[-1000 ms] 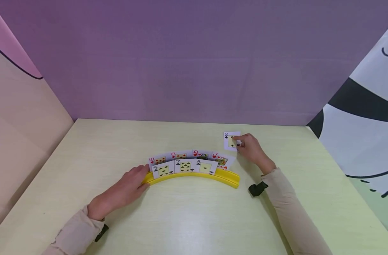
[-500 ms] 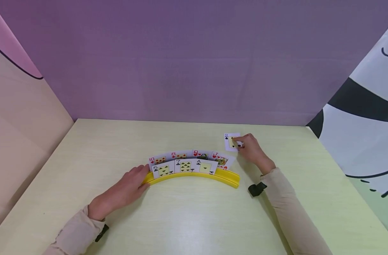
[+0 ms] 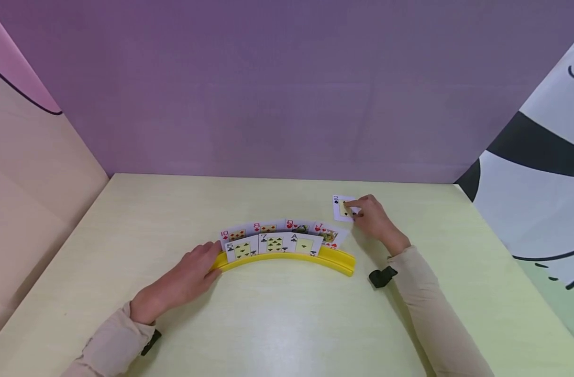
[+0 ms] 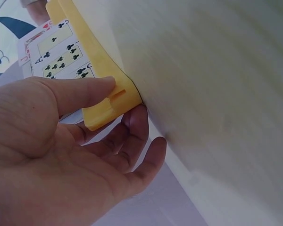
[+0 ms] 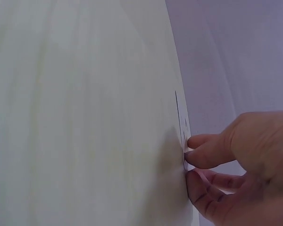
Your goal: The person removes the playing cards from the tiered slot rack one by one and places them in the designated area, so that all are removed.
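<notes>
My left hand (image 3: pixel 185 280) grips the left end of a curved yellow playing card holder (image 3: pixel 336 260). In the left wrist view its thumb (image 4: pixel 92 90) presses the holder's front, with fingers curled behind and beneath. Two rows of cards stand in the holder: a 5 (image 3: pixel 242 250), a 7 (image 3: pixel 274 243) and an ace of clubs (image 3: pixel 304 245) in front, several red cards such as the jack of hearts (image 3: pixel 329 234) behind. At the back right, my right hand (image 3: pixel 376 220) pinches at the right side of a two of spades (image 3: pixel 339 214) lying on the table. Its fingertips partly cover the card.
The light wooden table (image 3: pixel 277 324) ends at a purple backdrop (image 3: pixel 287 94) just behind the two of spades. A pale panel (image 3: pixel 37 209) borders the left, and a printed cartoon panel (image 3: pixel 546 204) the right. Black straps (image 3: pixel 383 276) show at both wrists.
The two of spades has slid very slightly to the right under my right fingers. My left hand and the card holder have stayed put. The head view has shifted a little.
</notes>
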Tool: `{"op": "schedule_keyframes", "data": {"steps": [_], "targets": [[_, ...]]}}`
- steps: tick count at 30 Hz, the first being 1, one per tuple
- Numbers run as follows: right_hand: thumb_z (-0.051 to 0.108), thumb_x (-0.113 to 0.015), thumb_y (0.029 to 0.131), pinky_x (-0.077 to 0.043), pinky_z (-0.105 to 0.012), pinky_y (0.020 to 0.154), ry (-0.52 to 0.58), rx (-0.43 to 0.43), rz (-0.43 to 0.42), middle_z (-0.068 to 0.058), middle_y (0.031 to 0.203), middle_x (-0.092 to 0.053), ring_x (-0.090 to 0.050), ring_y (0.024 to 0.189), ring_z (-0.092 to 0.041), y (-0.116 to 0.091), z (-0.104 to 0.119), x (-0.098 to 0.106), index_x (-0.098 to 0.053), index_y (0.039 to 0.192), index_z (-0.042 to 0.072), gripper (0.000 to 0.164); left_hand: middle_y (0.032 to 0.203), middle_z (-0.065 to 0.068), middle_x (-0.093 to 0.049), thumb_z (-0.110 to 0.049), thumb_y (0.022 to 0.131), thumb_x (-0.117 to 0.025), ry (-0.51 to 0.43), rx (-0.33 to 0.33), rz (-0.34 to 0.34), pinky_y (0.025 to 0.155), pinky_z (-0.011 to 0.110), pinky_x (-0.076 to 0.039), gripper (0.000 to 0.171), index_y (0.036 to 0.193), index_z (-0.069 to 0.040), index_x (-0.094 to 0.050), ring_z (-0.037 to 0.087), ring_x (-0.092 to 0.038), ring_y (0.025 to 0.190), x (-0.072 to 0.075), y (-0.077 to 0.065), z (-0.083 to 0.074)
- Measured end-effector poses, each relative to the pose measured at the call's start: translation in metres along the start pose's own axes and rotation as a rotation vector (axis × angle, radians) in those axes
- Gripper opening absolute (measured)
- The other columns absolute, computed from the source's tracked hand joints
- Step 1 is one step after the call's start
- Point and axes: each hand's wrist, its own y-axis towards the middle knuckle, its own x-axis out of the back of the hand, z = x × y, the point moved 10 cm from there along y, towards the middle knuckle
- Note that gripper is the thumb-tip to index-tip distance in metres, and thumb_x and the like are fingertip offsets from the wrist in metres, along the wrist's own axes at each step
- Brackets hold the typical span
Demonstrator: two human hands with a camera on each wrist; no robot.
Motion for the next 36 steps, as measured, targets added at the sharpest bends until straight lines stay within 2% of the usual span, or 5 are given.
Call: {"op": "schedule_keyframes", "data": {"steps": [5,13,19,26,36], "targets": [[-0.014,-0.058,0.088,-0.050,-0.051,0.085,0.013,0.006,-0.020,-0.033,0.123,-0.054,-0.058,0.096,-0.040,-0.002,-0.001,0.006,-0.063,0.126,-0.007,0.039,0.120,0.016,-0.057,-0.005,0.092,-0.070,0.007,-0.005,0.002,0.087,0.044,-0.052,0.048,0.131,0.006,-0.045,0.029,-0.054,0.103,0.000,0.001,0.000],[-0.011,-0.050,0.090,-0.048,-0.054,0.088,0.018,0.018,-0.075,-0.032,0.128,-0.053,-0.054,0.107,-0.042,-0.008,0.005,0.022,-0.063,0.126,-0.007,0.038,0.119,0.015,-0.058,-0.005,0.091,-0.071,0.012,-0.018,-0.006,0.086,0.043,-0.052,0.047,0.129,0.005,-0.046,0.028,-0.054,0.102,0.000,0.001,0.000],[-0.007,-0.053,0.094,-0.052,-0.053,0.081,0.047,0.068,-0.156,-0.031,0.131,-0.050,-0.062,0.095,-0.039,-0.015,0.018,0.038,-0.065,0.122,-0.006,0.031,0.123,0.017,-0.057,-0.006,0.091,-0.071,0.012,-0.001,0.004,0.088,0.045,-0.051,0.050,0.133,0.006,-0.045,0.029,-0.054,0.104,0.000,0.001,0.000],[-0.008,-0.052,0.094,-0.055,-0.049,0.080,0.032,0.116,-0.234,-0.024,0.128,-0.053,-0.059,0.094,-0.034,-0.022,0.033,0.050,-0.067,0.119,-0.003,0.030,0.123,0.016,-0.057,-0.006,0.091,-0.071,0.018,0.003,0.007,0.088,0.044,-0.051,0.049,0.131,0.006,-0.045,0.029,-0.054,0.104,0.001,0.001,0.000],[-0.010,-0.053,0.093,-0.055,-0.044,0.075,0.045,0.212,-0.304,-0.019,0.125,-0.057,-0.060,0.093,-0.029,-0.033,0.066,0.065,-0.069,0.115,0.000,0.029,0.124,0.015,-0.057,-0.006,0.092,-0.070,0.002,0.020,0.012,0.089,0.044,-0.051,0.048,0.131,0.005,-0.045,0.029,-0.053,0.105,-0.001,0.002,0.002]]}}
